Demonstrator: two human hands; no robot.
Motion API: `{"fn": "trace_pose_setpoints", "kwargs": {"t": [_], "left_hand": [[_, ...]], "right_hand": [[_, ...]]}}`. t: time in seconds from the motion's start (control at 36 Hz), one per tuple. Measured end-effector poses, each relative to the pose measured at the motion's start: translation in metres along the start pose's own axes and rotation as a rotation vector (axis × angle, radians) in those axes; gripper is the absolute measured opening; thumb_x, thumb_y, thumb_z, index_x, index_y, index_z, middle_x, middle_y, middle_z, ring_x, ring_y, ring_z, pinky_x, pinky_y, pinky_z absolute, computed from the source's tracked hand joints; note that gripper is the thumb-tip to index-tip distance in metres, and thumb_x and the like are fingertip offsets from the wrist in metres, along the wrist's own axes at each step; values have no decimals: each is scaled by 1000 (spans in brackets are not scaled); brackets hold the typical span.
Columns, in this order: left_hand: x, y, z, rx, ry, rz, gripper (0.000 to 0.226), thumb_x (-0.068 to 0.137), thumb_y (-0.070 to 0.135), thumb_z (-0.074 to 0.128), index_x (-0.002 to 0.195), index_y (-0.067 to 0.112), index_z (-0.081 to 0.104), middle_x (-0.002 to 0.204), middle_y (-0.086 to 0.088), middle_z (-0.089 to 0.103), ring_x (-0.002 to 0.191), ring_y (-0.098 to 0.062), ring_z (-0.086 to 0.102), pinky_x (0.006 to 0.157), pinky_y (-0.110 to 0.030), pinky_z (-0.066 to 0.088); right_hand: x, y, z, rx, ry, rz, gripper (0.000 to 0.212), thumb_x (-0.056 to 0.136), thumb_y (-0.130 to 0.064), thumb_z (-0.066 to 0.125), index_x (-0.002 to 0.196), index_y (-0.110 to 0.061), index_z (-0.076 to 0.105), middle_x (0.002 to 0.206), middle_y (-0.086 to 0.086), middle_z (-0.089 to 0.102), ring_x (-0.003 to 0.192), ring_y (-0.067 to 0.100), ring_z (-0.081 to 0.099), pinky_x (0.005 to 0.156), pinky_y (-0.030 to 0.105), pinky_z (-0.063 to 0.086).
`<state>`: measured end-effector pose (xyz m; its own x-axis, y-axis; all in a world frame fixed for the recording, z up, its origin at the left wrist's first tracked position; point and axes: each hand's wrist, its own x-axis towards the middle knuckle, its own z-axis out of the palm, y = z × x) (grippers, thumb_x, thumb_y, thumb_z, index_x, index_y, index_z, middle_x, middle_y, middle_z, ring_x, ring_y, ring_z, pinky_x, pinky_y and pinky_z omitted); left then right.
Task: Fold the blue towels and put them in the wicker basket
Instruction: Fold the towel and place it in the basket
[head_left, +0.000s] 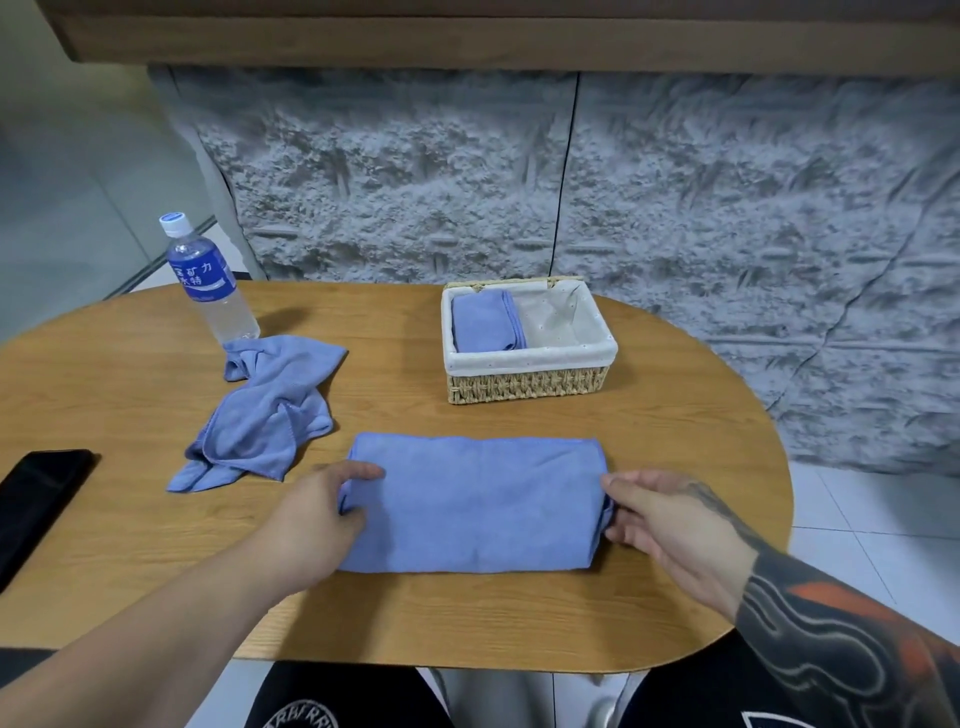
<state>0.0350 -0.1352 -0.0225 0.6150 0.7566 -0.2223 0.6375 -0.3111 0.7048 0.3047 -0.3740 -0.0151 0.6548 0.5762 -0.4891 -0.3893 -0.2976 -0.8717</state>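
Cut off by the left frame edge: black object (41, 499), flat on the table (519, 613), too dark to identify. Lower bodies of both forearms out of frame; near rim of the table partly covered by them. Label on the water bottle (208, 280) only partly legible, standing upright at the far left, just beyond the crumpled towel (265, 415). Hard to count the layers in the stored towel (483, 319), lying folded in the left half of the wicker basket (524, 384); right half of the cloth lining bare.

In front of the basket and apart from it: folded towel (472, 504), a flat blue rectangle with its long side running left to right on the wood, near the table's front edge.

Left hand (317, 514): pinching the left short end of the folded towel, thumb laid on top, fingers curled at the edge with their tips hidden under the cloth. Right hand (670, 525): pinching the right short end, thumb above, fingers bent beneath the bunched edge, only partly closed. Cannot tell how many layers either grip takes in.

Crumpled towel untouched, well left of the basket, just beside the folded towel's far left corner.
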Motion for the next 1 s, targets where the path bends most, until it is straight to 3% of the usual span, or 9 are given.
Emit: {"fn": "trace_pose_setpoints", "kwargs": {"t": [0.11, 0.19, 0.31, 0.42, 0.47, 0.58, 0.78, 0.89, 1.0], "left_hand": [[-6, 4, 11, 585, 130, 81, 49, 89, 26, 65, 131, 48, 53, 152, 2, 34, 139, -26, 34, 106, -40, 35], [-10, 17, 22, 601, 235, 346, 43, 86, 28, 64, 124, 45, 59, 149, 6, 44, 138, -21, 38, 102, -47, 36], [-4, 41, 47, 478, -75, 594, 46, 95, 46, 39, 140, 42, 50, 156, 16, 43, 144, -11, 40, 115, -39, 35], [4, 58, 77, 595, -241, 601, 63, 99, 65, 18, 159, 47, 18, 171, 22, 7, 158, -7, 6, 127, -38, 14], [5, 60, 87, 691, -259, 570, 66, 98, 73, 8, 160, 50, 3, 171, 20, -10, 159, -8, -11, 128, -43, 5], [1, 57, 96, 759, -230, 550, 70, 91, 73, -7, 158, 53, -10, 169, 21, -22, 156, -9, -23, 127, -50, -3], [0, 55, 98, 794, -202, 550, 65, 98, 67, 6, 158, 52, -16, 167, 21, -26, 154, -9, -28, 126, -52, -9], [-1, 56, 98, 799, -196, 542, 65, 103, 65, 12, 159, 48, -15, 167, 20, -28, 153, -9, -30, 126, -53, -9], [-2, 57, 99, 797, -188, 539, 65, 103, 65, 14, 159, 48, -15, 167, 20, -28, 153, -9, -30, 126, -53, -9]], "right_hand": [[-1, 9, -4, -279, 36, -72, 12, 101, -18, 69, 102, -11, 78, 71, 8, 67, 58, 17, 54, 58, 32, 46], [-7, 9, -6, -434, 2, -153, 12, 98, -29, 72, 94, -21, 81, 66, -6, 68, 63, 13, 57, 67, 30, 46], [-9, 7, -9, -658, -52, -333, 12, 90, -37, 80, 86, -26, 81, 92, -3, 74, 76, 0, 62, 72, 23, 46], [-4, 5, -18, -677, -185, -476, 26, 79, -52, 76, 92, -30, 81, 108, -20, 66, 105, 0, 64, 98, 30, 45], [-5, 4, -20, -692, -249, -512, 16, 86, -37, 73, 99, -36, 82, 121, -21, 67, 122, 4, 61, 107, 31, 43], [-7, 1, -18, -880, -257, -511, 40, 94, -9, 59, 117, -38, 77, 125, -14, 68, 120, -1, 60, 108, 24, 45], [-13, -6, -8, -1214, -268, -406, 15, 86, -46, 58, 88, -32, 58, 91, -13, 61, 87, 3, 58, 94, 39, 51], [-15, -8, -4, -1244, -363, -351, 26, 84, -45, 70, 76, -26, 53, 77, -14, 56, 76, 2, 54, 84, 32, 43], [-9, -5, -7, -1226, -363, -356, 52, 66, -72, 67, 82, -22, 63, 79, -15, 58, 78, 8, 61, 74, 29, 48]]}}
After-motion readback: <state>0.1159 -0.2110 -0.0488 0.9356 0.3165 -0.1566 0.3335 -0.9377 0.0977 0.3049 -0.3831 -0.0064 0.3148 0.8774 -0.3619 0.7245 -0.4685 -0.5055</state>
